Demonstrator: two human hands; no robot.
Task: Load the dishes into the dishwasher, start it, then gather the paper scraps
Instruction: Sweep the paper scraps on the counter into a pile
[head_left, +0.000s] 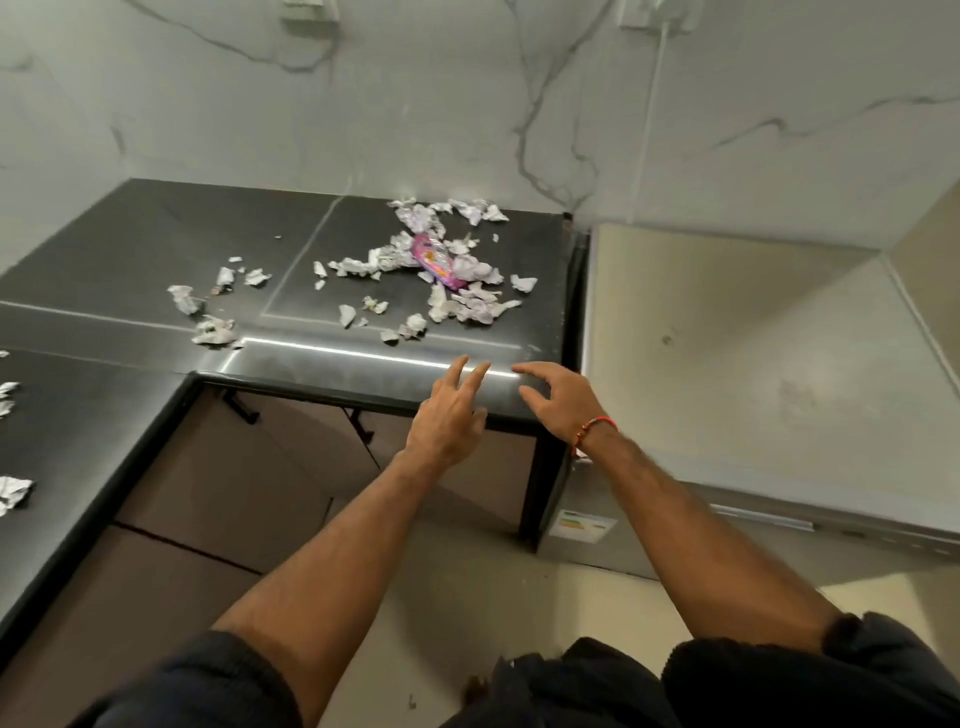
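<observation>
Both bare forearms reach forward from dark rolled sleeves. The left hand (451, 415) and the right hand (558, 397) hover side by side over the near edge of the black countertop (130, 234), fingers spread and slightly curled, holding nothing; a red thread bracelet (592, 428) circles the right wrist. Beyond the fingertips runs a bare, glossy strip of counter with a bright reflected line. Past that lie the paper scraps (467, 301): small, crumpled, torn white pieces, densest toward the back right corner near the marble-patterned wall (467, 104), thinner toward the left. A pink wrapper (435, 262), possibly a snack packet, lies among them. More scraps sit on the counter's left arm at the frame edge. The counter's right end butts against a steel appliance top (753, 364).
</observation>
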